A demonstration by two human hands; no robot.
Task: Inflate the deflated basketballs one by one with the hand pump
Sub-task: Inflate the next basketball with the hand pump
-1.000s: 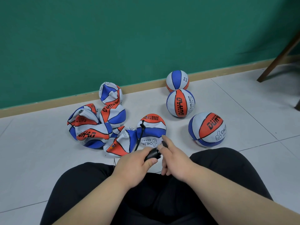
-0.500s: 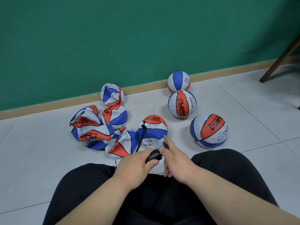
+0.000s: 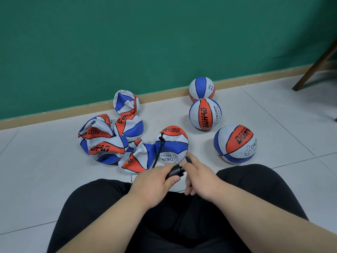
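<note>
My left hand grips the barrel of a black hand pump just above my lap. My right hand holds the pump's handle end, index finger stretched forward. A thin black hose runs from the pump up to the valve of a partly collapsed red, white and blue basketball on the floor right in front of my hands. Several flat, crumpled basketballs lie piled to its left. Three round, inflated basketballs stand to the right.
My crossed legs in black trousers fill the bottom of the view. A green wall with a tan skirting board closes off the back. A dark wooden furniture leg slants down at the far right. The floor is pale tile.
Both hands have stayed on the pump with almost no shift between them. The balls lie as before, sliding slightly in the view as my head moved.
</note>
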